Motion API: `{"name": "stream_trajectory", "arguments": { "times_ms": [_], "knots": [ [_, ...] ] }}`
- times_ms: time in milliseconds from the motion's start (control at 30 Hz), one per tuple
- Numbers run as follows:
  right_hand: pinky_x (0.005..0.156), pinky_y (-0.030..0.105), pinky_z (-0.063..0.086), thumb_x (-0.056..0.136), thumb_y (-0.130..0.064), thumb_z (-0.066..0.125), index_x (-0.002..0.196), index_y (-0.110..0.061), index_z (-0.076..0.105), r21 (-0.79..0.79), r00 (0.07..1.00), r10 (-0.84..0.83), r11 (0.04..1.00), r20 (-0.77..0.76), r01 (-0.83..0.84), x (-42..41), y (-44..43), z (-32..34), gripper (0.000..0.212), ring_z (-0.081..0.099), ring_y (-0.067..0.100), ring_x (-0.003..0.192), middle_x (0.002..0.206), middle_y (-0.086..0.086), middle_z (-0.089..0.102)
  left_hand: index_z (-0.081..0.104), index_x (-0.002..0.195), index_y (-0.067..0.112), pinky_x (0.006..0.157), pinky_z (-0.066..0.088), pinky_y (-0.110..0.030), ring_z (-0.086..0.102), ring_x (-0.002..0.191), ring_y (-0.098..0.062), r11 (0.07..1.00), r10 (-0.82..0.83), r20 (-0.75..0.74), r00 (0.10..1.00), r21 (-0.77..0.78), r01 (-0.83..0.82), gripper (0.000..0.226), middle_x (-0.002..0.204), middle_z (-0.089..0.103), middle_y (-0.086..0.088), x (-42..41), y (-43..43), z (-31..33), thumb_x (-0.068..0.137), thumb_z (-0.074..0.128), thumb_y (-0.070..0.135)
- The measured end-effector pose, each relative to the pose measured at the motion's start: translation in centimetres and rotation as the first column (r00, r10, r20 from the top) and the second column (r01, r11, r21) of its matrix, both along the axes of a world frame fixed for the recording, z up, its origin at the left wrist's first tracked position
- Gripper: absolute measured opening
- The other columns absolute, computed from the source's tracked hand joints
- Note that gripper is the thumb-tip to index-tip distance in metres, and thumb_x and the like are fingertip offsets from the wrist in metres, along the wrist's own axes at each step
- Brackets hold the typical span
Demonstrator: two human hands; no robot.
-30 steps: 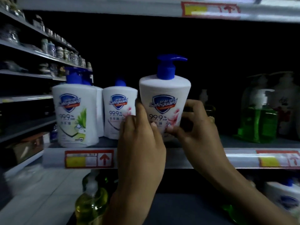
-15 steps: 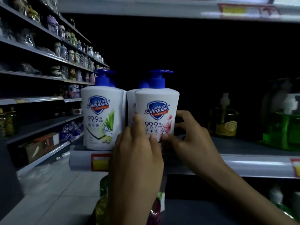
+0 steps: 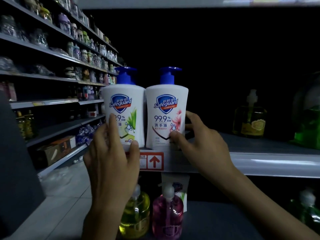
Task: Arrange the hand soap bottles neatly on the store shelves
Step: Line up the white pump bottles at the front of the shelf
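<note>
Two white Safeguard hand soap bottles with blue pumps stand side by side at the left end of the shelf (image 3: pixel 270 163). The green-label bottle (image 3: pixel 129 101) is on the left, and my left hand (image 3: pixel 112 160) wraps its lower front. The pink-flower bottle (image 3: pixel 167 104) is on the right; my right hand (image 3: pixel 199 142) grips its lower right side, thumb on the label. Another blue pump peeks out behind the left bottle.
Further right on the same shelf are an amber soap bottle (image 3: pixel 249 118) and a green one (image 3: pixel 308 125). Below stand a yellow bottle (image 3: pixel 136 215) and a pink one (image 3: pixel 167 217). A long aisle of stocked shelves (image 3: pixel 52 54) runs off to the left.
The pink-flower bottle now stands next to the green-label one at the shelf front. My left hand has shifted from the pink bottle onto the green-label bottle. The view moved left.
</note>
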State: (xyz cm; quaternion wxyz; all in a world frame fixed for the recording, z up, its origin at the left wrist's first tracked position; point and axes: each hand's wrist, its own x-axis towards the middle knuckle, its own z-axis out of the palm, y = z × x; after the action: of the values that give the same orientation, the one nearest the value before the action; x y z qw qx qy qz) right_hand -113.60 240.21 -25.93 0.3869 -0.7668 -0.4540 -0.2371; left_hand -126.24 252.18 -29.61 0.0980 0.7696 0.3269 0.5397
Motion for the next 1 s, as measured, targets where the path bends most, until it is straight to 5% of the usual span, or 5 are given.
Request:
{"name": "stream_trajectory", "arguments": {
  "times_ms": [233, 433, 667, 933, 1000],
  "knots": [
    [0.091, 0.042, 0.050, 0.091, -0.045, 0.056, 0.137, -0.028, 0.042, 0.098, 0.997, 0.027, 0.995, 0.071, -0.034, -0.1, 0.1, -0.6, 0.051, 0.061, 0.017, 0.109, 0.123, -0.006, 0.064, 0.026, 0.149, 0.023, 0.103, 0.036, -0.026, 0.034, 0.126, -0.012, 0.998, -0.059, 0.144, 0.988, 0.039, 0.054, 0.063, 0.146, 0.034, -0.006, -0.2, 0.5, -1.3, 0.092, 0.053, 0.026],
    [0.081, 0.007, 0.037, 0.088, -0.010, 0.054, 0.105, -0.024, 0.052, 0.522, 0.994, 0.082, 0.846, 0.073, -0.108, -0.7, -4.9, -9.7, 0.022, 0.054, 0.007, 0.087, 0.095, 0.002, 0.058, 0.055, 0.110, 0.021, 0.075, 0.038, -0.008, 0.053, 0.088, -0.011, 0.994, -0.106, 0.273, 0.956, 0.056, 0.094, 0.031, 0.105, 0.048, 0.003, -2.5, -2.0, -8.1, 0.080, 0.051, 0.014],
    [0.066, 0.005, 0.037, 0.084, -0.007, 0.061, 0.115, -0.029, 0.047, -0.072, 0.853, 0.146, 0.975, -0.501, -0.209, 1.8, -2.4, -17.8, 0.041, 0.054, 0.005, 0.093, 0.110, -0.002, 0.055, 0.049, 0.121, 0.027, 0.075, 0.043, -0.029, 0.054, 0.098, -0.019, 0.870, -0.207, -0.058, 0.976, -0.468, 0.157, 0.052, 0.113, 0.045, -0.002, -1.2, 0.8, -13.3, 0.076, 0.071, 0.012],
    [0.074, 0.014, 0.037, 0.075, -0.020, 0.078, 0.139, -0.034, 0.033, -0.092, 0.814, 0.222, 0.943, -0.537, -0.319, 1.9, -1.1, -18.9, 0.079, 0.049, 0.013, 0.105, 0.111, -0.009, 0.050, 0.042, 0.131, 0.034, 0.079, 0.040, -0.028, 0.048, 0.099, -0.018, 0.850, -0.174, -0.173, 0.969, -0.524, 0.059, 0.069, 0.114, 0.037, 0.000, -0.4, 1.2, -13.8, 0.072, 0.076, 0.020],
    [0.078, 0.019, 0.039, 0.072, -0.025, 0.081, 0.140, -0.033, 0.034, -0.062, 0.799, 0.243, 0.942, -0.550, -0.329, 2.0, -0.6, -19.3, 0.083, 0.055, 0.016, 0.108, 0.121, -0.006, 0.056, 0.052, 0.117, 0.025, 0.071, 0.041, -0.026, 0.053, 0.095, -0.022, 0.944, -0.037, -0.202, 0.979, -0.327, -0.032, 0.049, 0.108, 0.040, -0.002, -0.5, 0.2, -14.1, 0.073, 0.072, 0.016]
  ]
}}
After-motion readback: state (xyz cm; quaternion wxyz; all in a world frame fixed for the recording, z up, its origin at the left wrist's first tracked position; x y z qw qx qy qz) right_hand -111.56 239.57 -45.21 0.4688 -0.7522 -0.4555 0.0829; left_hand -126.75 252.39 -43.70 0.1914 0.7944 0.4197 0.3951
